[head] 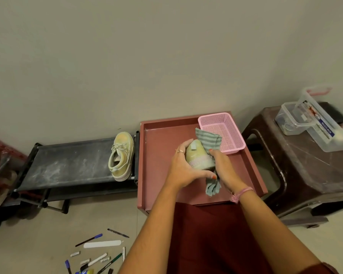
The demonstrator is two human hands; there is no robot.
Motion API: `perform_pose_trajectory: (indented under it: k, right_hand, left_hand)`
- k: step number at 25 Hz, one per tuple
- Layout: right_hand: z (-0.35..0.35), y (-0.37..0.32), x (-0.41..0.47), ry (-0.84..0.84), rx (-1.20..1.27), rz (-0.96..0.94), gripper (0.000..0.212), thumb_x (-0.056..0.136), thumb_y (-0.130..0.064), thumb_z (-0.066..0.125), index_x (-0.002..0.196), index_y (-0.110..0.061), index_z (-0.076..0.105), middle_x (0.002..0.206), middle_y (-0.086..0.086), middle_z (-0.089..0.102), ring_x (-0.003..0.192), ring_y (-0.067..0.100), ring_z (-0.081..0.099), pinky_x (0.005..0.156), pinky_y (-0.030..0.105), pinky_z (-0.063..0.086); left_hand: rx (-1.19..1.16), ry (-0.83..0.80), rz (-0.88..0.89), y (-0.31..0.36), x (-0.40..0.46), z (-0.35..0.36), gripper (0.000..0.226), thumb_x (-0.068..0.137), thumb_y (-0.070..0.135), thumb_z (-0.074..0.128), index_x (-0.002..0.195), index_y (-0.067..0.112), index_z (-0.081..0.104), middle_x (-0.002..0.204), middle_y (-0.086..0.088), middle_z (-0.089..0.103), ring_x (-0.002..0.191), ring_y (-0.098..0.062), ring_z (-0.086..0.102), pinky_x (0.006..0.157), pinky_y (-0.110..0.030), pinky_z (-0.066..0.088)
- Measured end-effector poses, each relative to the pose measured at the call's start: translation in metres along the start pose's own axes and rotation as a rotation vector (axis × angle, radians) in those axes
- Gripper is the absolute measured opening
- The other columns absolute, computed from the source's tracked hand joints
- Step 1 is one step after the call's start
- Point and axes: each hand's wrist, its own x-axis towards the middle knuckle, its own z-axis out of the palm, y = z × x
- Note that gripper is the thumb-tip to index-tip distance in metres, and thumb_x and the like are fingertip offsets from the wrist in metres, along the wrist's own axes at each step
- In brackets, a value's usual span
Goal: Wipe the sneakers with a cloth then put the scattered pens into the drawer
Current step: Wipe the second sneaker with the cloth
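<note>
- A pale yellow-green sneaker (pixel 198 157) is held over the red tray-top cabinet (pixel 160 139), its sole side turned towards the camera, between a person's two hands.
- The left hand (pixel 183 168) curls around the shoe's near and left side, fingers wrapped over it, steadying it.
- The right hand (pixel 223 169) grips a grey-and-green striped cloth (pixel 209 140) against the shoe's right side; one end of the cloth sticks up behind the shoe, the other hangs below the hand.
- The second sneaker (pixel 121 156) rests upright at the right end of a dusty black rack (pixel 67 165), just beside the cabinet.
- The wiping step appears to be in hand, with one shoe being worked and the other apparently still waiting.
- An empty pink basket (pixel 222 131) sits in the tray's far right corner, touching the cloth's upper end.
- Pens and markers (pixel 99 256) lie scattered on the floor to the lower left, untouched.
- Next, the person likely needs to finish this shoe, set it down and swap for the one on the rack; no drawer is visibly open.
</note>
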Motion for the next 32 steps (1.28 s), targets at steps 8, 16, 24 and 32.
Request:
perform_pose_trajectory:
  k: [8,16,24,32]
  right_hand:
    - [-0.016,0.03,-0.021,-0.181,-0.762,-0.729,0.049,0.091,-0.024,0.035,0.14,-0.026,0.043,0.15,-0.015,0.032,0.144,0.005,0.017,0.117,0.022,0.012]
    - [-0.003,0.038,-0.021,0.0,0.226,0.04,0.027,0.097,-0.017,0.033,0.092,-0.01,0.059,0.081,0.003,0.065,0.077,0.02,0.056,0.055,0.017,0.047]
    - [-0.016,0.056,-0.019,-0.155,-0.285,-0.667,0.043,0.093,-0.016,0.042,0.135,-0.004,0.047,0.14,0.005,0.048,0.132,0.013,0.043,0.109,0.033,0.036]
    - [0.01,0.037,-0.011,-0.041,0.325,0.075,0.029,0.096,-0.022,0.036,0.086,-0.011,0.061,0.089,0.007,0.065,0.083,0.018,0.06,0.072,0.029,0.048]
  left_hand:
    - [-0.09,-0.017,0.076,-0.014,0.006,0.008,0.081,0.057,0.023,0.084,0.126,0.04,0.046,0.126,-0.004,0.059,0.116,-0.017,0.058,0.103,-0.043,0.045]
    - [-0.062,-0.031,0.03,-0.008,-0.002,0.007,0.105,0.037,0.036,0.096,0.127,0.038,0.042,0.13,0.012,0.049,0.119,-0.002,0.049,0.101,-0.023,0.043]
    - [-0.186,-0.034,-0.008,-0.01,0.001,0.0,0.096,0.043,0.021,0.092,0.127,0.02,0.046,0.126,-0.003,0.058,0.109,-0.007,0.06,0.089,-0.019,0.049]
    - [-0.138,0.01,-0.038,-0.01,0.001,-0.013,0.109,0.035,0.031,0.098,0.128,0.031,0.042,0.128,0.01,0.05,0.116,0.003,0.05,0.095,-0.018,0.046]
